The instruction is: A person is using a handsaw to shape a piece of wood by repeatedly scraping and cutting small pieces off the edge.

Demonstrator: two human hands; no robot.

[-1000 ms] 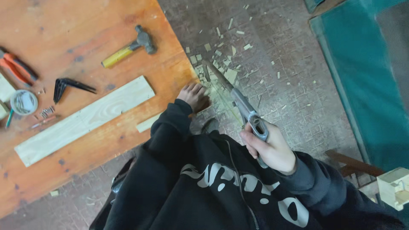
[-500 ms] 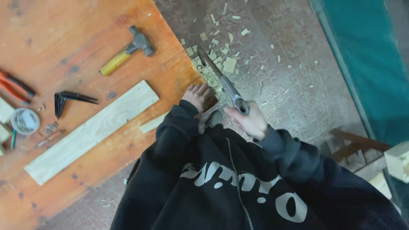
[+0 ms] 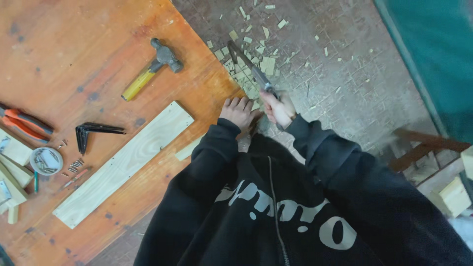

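Since a second ago my right hand [image 3: 278, 108] has drawn in close to my left hand [image 3: 239, 111]; they now sit nearly side by side at the table edge. Right hand is clamped round the handle of a long, dark metal blade [image 3: 249, 66], which slants up and away from my knuckles over the floor. Left hand presses down, fingers spread, on something at the rim of the worn orange wooden table [image 3: 74, 59]; what lies under the palm I cannot tell, possibly a small wood piece. Pale, angular wood chips [image 3: 268, 64] litter the rough grey floor just beyond both hands. Left of my left hand: a long pale plank [image 3: 125, 162], smooth-grained; further off, a yellow-handled hammer [image 3: 150, 69] and black angle brackets [image 3: 93, 132].
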